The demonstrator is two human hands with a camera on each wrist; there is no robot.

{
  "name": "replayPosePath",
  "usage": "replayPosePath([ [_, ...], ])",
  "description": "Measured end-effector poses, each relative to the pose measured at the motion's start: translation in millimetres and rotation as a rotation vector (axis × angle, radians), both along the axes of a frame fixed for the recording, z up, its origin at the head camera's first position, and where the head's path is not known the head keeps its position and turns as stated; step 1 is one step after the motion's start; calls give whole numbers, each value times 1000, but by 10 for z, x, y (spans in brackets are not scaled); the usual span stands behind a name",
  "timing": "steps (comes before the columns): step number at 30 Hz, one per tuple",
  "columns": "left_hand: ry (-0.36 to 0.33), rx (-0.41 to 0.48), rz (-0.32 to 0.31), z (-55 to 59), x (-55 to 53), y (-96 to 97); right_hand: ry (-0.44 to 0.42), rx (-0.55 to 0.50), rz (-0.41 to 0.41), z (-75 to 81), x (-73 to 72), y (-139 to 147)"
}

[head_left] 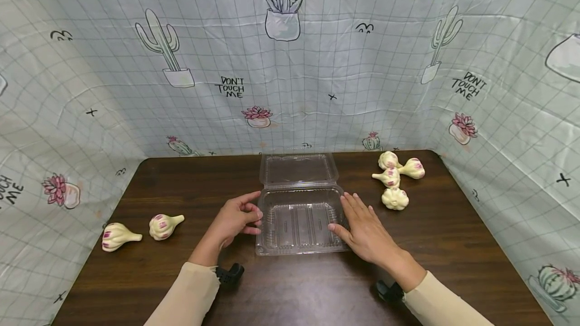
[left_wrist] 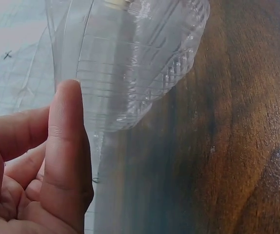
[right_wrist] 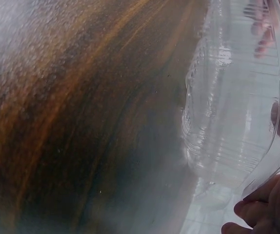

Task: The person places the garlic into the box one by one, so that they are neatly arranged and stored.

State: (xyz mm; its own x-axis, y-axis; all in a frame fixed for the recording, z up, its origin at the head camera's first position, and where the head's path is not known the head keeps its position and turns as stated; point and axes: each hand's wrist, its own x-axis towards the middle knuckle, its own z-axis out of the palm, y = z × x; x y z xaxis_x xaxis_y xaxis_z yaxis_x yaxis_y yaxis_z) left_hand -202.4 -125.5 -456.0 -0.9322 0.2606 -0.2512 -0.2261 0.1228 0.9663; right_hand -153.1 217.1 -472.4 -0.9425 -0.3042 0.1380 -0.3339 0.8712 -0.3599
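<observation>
Printed cloth (head_left: pixel 312 64) backs a brown table (head_left: pixel 308 286), left grip (head_left: pixel 234 218) pinching a container (head_left: pixel 300 225), right grip (head_left: pixel 368 231) outstretched against it.

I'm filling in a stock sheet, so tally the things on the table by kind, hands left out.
Garlic bulbs: 6 (2 at the left, 4 at the right)
Clear plastic box, lid open: 1
Total: 7
</observation>
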Motion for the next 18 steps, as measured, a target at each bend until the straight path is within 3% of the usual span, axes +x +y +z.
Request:
replayPosePath([
  [7, -5, -6, 13, 17, 17, -1, 50, -11, -1, 9, -36, 65],
  [18, -16, -5, 36, 23, 28, 17, 301, -154, -147, 106, -190, 560],
])
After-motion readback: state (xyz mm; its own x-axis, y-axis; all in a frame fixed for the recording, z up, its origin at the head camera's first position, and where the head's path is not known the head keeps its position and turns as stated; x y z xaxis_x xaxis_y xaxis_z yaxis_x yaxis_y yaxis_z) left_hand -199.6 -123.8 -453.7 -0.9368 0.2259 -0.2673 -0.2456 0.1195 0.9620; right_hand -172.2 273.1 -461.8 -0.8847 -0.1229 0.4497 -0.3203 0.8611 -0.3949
